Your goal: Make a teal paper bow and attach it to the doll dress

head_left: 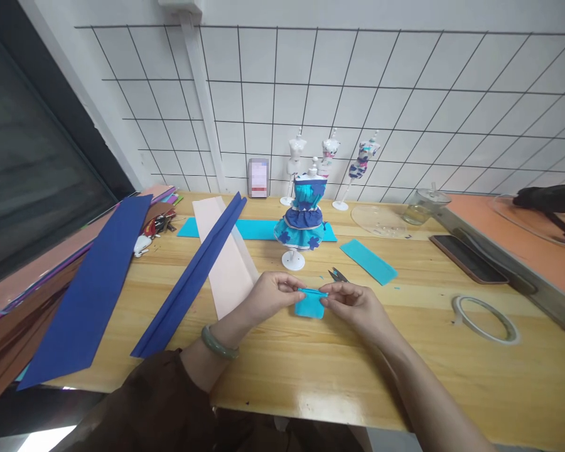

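A small turquoise piece of crepe paper is held up over the front middle of the table, its top edge folded over. My left hand pinches its upper left corner between thumb and fingers. At the upper right corner, my right hand grips it the same way. Just beyond my right hand lie dark scissors, partly hidden by the fingers. Behind the paper stands a small dress form in a blue and turquoise ruffled dress on a white round base.
A turquoise strip and a tape roll lie to the right, near a dark phone. Blue paper and pale pink paper spread leftward. Another phone leans on the wall beside several small mannequins.
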Motion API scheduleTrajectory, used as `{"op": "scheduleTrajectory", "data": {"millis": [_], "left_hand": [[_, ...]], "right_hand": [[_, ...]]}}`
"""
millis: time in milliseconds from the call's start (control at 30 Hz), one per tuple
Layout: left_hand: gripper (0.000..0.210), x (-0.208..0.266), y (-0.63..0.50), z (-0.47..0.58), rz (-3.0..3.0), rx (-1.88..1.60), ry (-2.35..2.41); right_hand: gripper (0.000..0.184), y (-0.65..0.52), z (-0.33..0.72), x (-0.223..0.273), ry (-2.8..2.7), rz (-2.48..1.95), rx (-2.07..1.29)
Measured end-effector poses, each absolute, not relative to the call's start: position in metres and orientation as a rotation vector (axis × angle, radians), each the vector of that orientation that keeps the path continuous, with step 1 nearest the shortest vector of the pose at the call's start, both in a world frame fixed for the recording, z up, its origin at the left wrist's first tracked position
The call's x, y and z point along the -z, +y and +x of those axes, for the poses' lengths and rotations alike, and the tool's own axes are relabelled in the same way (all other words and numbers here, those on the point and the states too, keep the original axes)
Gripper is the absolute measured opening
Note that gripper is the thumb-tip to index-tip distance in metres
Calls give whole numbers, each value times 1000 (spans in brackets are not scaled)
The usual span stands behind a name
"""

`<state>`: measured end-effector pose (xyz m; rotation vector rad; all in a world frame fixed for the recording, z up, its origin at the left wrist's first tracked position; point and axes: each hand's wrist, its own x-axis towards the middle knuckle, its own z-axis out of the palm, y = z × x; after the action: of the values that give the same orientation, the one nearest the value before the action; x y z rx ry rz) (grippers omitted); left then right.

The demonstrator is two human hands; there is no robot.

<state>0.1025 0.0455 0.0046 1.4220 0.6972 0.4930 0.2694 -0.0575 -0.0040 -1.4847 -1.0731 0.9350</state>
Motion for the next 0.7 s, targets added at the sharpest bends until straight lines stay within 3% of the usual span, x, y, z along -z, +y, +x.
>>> {"op": "scheduleTrajectory", "data": {"millis": [700], "left_hand": [[21,-7,44,104,1457,-529,765]], "right_hand": [[26,-56,268,4,-1129,-1531,-810]]}}
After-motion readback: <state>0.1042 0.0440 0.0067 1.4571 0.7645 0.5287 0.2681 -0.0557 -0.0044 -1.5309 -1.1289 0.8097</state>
